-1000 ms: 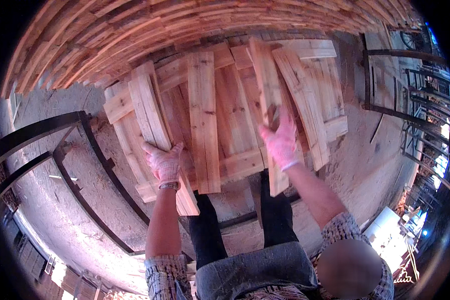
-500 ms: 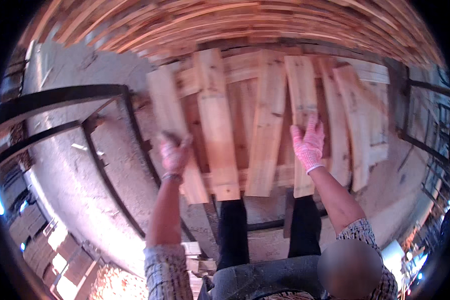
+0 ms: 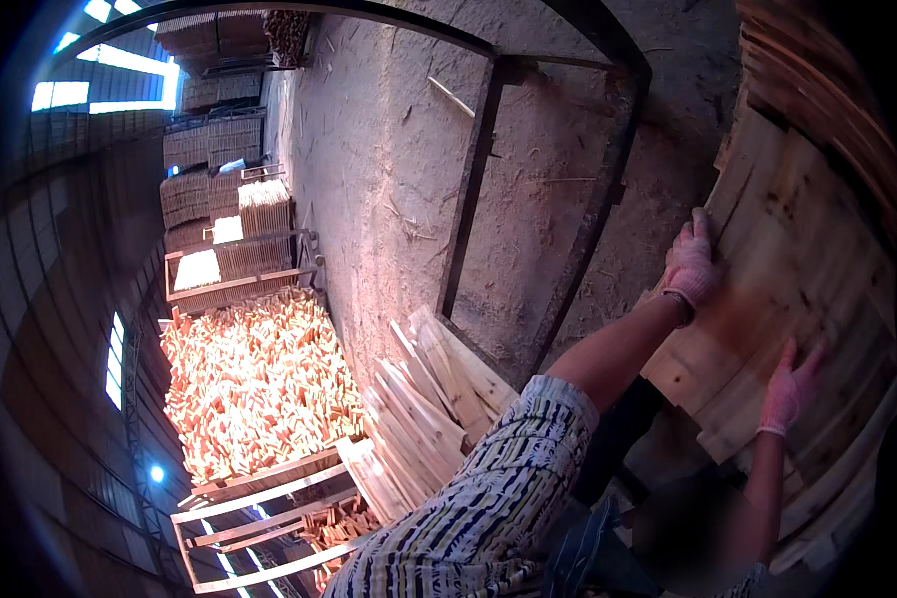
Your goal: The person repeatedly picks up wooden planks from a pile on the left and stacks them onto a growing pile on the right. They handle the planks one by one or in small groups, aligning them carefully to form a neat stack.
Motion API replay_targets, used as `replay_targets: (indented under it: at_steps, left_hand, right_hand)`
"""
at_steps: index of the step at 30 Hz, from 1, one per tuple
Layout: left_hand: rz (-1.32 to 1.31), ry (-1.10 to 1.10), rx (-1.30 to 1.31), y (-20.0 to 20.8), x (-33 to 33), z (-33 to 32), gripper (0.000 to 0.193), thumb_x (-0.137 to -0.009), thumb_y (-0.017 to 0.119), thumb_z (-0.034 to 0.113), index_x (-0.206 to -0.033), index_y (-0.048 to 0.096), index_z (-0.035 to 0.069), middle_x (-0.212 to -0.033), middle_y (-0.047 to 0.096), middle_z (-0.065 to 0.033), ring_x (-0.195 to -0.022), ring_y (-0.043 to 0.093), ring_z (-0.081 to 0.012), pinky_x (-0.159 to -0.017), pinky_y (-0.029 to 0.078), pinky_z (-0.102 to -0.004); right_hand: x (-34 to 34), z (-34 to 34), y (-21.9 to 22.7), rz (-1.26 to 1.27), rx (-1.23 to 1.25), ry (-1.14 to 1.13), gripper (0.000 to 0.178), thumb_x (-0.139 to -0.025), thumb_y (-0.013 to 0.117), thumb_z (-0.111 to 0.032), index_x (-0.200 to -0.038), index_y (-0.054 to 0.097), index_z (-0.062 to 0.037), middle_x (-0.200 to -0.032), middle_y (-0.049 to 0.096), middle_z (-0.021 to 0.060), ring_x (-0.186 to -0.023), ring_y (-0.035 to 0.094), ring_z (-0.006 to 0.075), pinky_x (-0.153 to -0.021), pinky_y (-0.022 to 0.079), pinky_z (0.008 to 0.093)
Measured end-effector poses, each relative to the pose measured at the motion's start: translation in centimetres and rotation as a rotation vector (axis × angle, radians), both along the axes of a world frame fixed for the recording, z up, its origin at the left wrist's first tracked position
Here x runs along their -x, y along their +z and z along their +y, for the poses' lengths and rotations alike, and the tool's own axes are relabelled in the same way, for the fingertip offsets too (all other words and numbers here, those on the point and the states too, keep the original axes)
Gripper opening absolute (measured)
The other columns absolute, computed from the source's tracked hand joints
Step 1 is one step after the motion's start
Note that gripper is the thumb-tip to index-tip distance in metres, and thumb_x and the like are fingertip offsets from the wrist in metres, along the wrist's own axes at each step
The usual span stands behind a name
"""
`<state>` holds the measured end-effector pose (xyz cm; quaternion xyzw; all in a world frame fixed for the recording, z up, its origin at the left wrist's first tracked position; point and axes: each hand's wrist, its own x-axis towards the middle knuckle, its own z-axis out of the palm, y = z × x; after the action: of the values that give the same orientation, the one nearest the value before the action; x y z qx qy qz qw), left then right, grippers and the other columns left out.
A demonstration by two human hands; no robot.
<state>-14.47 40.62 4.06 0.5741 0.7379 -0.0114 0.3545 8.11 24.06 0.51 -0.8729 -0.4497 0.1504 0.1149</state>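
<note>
Pale wooden boards (image 3: 757, 269) lie side by side at the right of the view, some with dark knots. My left hand (image 3: 690, 264), in a pink knit glove, is at the outer left edge of the boards, its fingers bent along the edge board (image 3: 736, 204). My right hand (image 3: 789, 392), gloved the same way, rests on the boards lower down, fingers spread and holding nothing. The lower boards near it are in shadow, and what lies beneath them is hidden.
A dark metal frame (image 3: 473, 189) stands on the dusty floor (image 3: 379, 149) to the left. Loose boards (image 3: 424, 399) lean near my left sleeve. Beyond are a big heap of short wood pieces (image 3: 259, 384), a slatted crate (image 3: 269, 543) and stacked timber (image 3: 209, 140). More planks (image 3: 817, 95) are stacked at the upper right.
The view has swung left, so the boards now appear at the right. Boards that lay spaced apart now lie close together. My right hand's fingers have spread.
</note>
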Motion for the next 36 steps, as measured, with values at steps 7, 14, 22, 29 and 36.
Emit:
replay_targets:
  at_steps: [7,14,22,29,36]
  left_hand:
    - [0.076,-0.076,0.014,-2.8,-2.4,2.1,0.061,-0.086,0.062,0.014,-0.142,0.039,0.007,-0.126,0.057,-0.0228,-0.112,0.061,-0.0401,-0.094,0.052,-0.0459]
    - [-0.155,-0.214,0.084,-2.2,5.0,3.6,0.067,-0.093,0.061,0.031,-0.146,0.033,0.000,-0.127,0.056,-0.0268,-0.118,0.056,-0.0365,-0.099,0.049,-0.0456]
    - [0.730,-0.676,0.178,-3.1,-6.5,-3.4,0.131,-0.072,0.053,0.089,-0.159,-0.001,0.008,-0.161,0.005,-0.0342,-0.148,0.010,-0.0532,-0.112,0.026,-0.0636]
    - [0.597,-0.557,0.166,-2.3,-7.3,-3.8,0.140,-0.068,0.066,0.083,-0.157,-0.007,0.004,-0.160,-0.007,-0.0369,-0.146,-0.003,-0.0594,-0.116,0.012,-0.0662]
    - [0.487,-0.509,0.193,-2.2,-6.5,-3.7,0.144,-0.067,0.071,0.079,-0.155,-0.011,-0.001,-0.157,-0.014,-0.0393,-0.144,-0.014,-0.0605,-0.116,0.001,-0.0679]
  right_hand:
    - [-0.7,6.0,8.4,0.032,0.555,-0.027,0.061,-0.103,0.050,-0.042,-0.151,0.040,-0.0058,-0.146,0.049,0.0213,-0.134,0.050,0.0318,-0.111,0.041,0.0403]
    - [-3.4,1.5,5.0,0.457,-0.016,0.089,0.077,-0.085,0.070,-0.049,-0.145,0.043,-0.0091,-0.139,0.051,0.0210,-0.128,0.051,0.0355,-0.106,0.043,0.0475]
    - [-26.3,-15.7,11.4,-0.105,0.572,-0.415,0.116,-0.076,0.072,-0.064,-0.159,0.012,-0.0094,-0.157,0.024,0.0291,-0.146,0.023,0.0458,-0.119,0.024,0.0524]
    - [-29.8,-18.5,8.8,0.157,0.450,-0.529,0.115,-0.074,0.081,-0.052,-0.158,0.015,-0.0085,-0.147,0.040,0.0296,-0.134,0.044,0.0446,-0.109,0.040,0.0488]
    - [-24.1,-14.0,13.3,0.140,0.335,-0.404,0.113,-0.074,0.081,-0.052,-0.156,0.020,-0.0033,-0.142,0.046,0.0295,-0.128,0.050,0.0435,-0.107,0.043,0.0473]
